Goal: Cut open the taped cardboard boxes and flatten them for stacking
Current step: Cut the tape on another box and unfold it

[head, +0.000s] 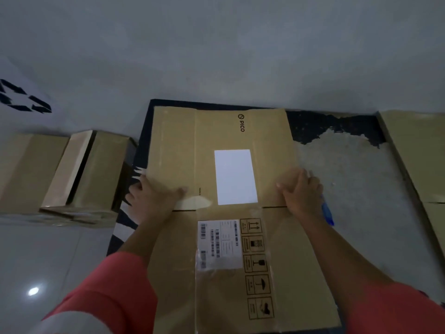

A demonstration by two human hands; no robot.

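A flattened brown cardboard box (224, 131) printed "PICO" lies on a dark mat in the middle of the view, with a white label (234, 177) and a barcode sticker (219, 244) on it. My left hand (154, 196) lies spread and flat over the box's left edge, the thumb resting on the cardboard. My right hand (301, 189) presses with curled fingers on the right part of the box. It grips a blue cutter (328, 213), whose handle sticks out below the hand; its blade is hidden.
Two brown boxes (60, 169) stand on the pale tiled floor at the left. Another flat cardboard sheet (419, 155) lies at the right edge. The dark mat (337, 126) is worn grey to the right of the box. A grey wall rises behind.
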